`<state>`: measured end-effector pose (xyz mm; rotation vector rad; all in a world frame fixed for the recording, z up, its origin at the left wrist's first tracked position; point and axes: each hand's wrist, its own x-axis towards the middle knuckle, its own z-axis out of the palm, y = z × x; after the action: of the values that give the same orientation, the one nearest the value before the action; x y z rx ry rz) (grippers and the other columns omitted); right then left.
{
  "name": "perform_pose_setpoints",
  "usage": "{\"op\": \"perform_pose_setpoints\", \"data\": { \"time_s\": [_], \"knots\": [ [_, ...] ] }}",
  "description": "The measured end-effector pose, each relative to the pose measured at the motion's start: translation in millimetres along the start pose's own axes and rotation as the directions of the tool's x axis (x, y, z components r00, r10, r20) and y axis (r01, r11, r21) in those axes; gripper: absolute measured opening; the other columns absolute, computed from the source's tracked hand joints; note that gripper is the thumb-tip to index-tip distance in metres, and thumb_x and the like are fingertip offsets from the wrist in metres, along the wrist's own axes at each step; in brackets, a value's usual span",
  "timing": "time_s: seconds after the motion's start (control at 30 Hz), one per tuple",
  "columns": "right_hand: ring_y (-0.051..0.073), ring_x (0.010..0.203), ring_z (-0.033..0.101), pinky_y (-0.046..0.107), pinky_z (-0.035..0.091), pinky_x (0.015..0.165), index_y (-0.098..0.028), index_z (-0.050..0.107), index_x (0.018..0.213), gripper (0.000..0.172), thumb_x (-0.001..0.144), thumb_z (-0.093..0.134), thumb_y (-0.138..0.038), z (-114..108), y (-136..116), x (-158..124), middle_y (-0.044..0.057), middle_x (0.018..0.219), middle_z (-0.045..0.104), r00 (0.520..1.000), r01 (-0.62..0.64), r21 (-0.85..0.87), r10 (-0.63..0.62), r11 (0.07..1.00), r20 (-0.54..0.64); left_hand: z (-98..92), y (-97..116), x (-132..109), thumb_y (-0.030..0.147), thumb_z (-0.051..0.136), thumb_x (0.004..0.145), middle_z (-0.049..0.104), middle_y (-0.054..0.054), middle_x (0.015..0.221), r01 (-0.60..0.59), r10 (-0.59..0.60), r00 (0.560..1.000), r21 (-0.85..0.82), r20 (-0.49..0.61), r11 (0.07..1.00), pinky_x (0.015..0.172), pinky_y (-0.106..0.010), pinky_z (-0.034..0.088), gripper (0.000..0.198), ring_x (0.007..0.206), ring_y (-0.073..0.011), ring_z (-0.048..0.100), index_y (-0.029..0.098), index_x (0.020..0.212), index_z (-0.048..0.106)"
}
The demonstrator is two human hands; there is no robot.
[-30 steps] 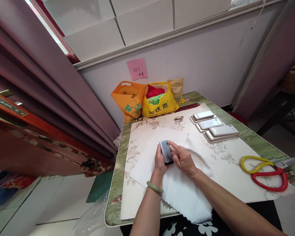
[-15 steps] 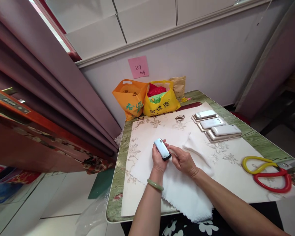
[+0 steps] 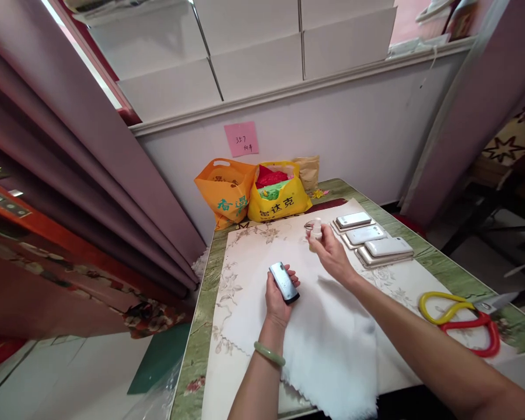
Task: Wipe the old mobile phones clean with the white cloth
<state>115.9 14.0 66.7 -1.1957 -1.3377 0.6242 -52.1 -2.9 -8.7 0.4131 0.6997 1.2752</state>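
My left hand (image 3: 276, 301) is closed round a small silver phone (image 3: 284, 282), held tilted above a white fluffy cloth (image 3: 328, 344) that lies on the table. A green bangle sits on that wrist. My right hand (image 3: 331, 252) is stretched out toward the far side of the table, fingers pinched on a small clear bottle (image 3: 316, 228) with a white cap, close to a small metal ring-like item (image 3: 308, 225). Three white phones (image 3: 373, 241) lie side by side just right of that hand.
Yellow and red scissors (image 3: 459, 321) lie at the table's right edge. An orange bag (image 3: 224, 193), a yellow bag (image 3: 276, 198) and a brown paper bag (image 3: 308, 169) stand against the wall at the far end. Curtains hang on the left.
My right hand has left the silver phone and reached forward to the small bottle. My left hand keeps the phone, now tilted. The cloth's folded corner has flattened.
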Motion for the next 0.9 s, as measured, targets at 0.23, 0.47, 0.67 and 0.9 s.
{"op": "perform_pose_setpoints", "data": {
  "time_s": [0.23,0.47,0.67,0.9],
  "knots": [
    [0.016,0.065,0.056,0.024,0.036,0.059,-0.023,0.056,0.086,0.018,0.074,0.065,-0.033,-1,70,80,-0.002,0.073,0.064,0.987,-0.146,-0.518,0.158,0.843,-0.023,1.6,2,1,0.051,0.049,0.088,0.070,-0.013,0.093,0.022,-0.022,0.999,-0.006,-0.027,1.000,0.080,-0.033,0.052,0.047,0.075,-0.0173,0.066,0.011,0.104,0.068],
    [0.018,0.073,0.057,0.025,0.034,0.062,-0.023,0.056,0.093,0.020,0.075,0.064,-0.022,45,98,92,0.002,0.083,0.066,0.995,-0.081,-0.584,0.102,0.808,0.004,0.3,1,3,0.051,0.051,0.088,0.070,-0.012,0.090,0.025,-0.025,1.000,0.013,-0.016,1.000,0.077,-0.032,0.052,0.046,0.074,-0.0173,0.066,0.011,0.101,0.069],
    [0.023,0.085,0.062,0.029,0.042,0.070,-0.019,0.054,0.120,0.051,0.071,0.069,-0.020,44,106,85,0.009,0.096,0.069,0.993,-0.071,-0.593,0.113,0.802,0.033,-2.5,1,3,0.052,0.050,0.088,0.070,-0.012,0.090,0.025,-0.024,1.000,0.019,-0.009,1.000,0.077,-0.032,0.052,0.047,0.074,-0.0171,0.065,0.011,0.102,0.069],
    [0.017,0.078,0.063,0.027,0.044,0.069,-0.024,0.063,0.100,0.021,0.088,0.056,-0.040,-13,60,25,0.003,0.092,0.068,0.992,0.117,-0.561,-0.077,0.820,0.096,-0.6,1,5,0.054,0.049,0.088,0.070,-0.012,0.092,0.044,-0.045,0.999,0.022,0.009,0.999,0.077,-0.031,0.052,0.049,0.075,-0.0173,0.066,0.011,0.105,0.068]
  ]
}}
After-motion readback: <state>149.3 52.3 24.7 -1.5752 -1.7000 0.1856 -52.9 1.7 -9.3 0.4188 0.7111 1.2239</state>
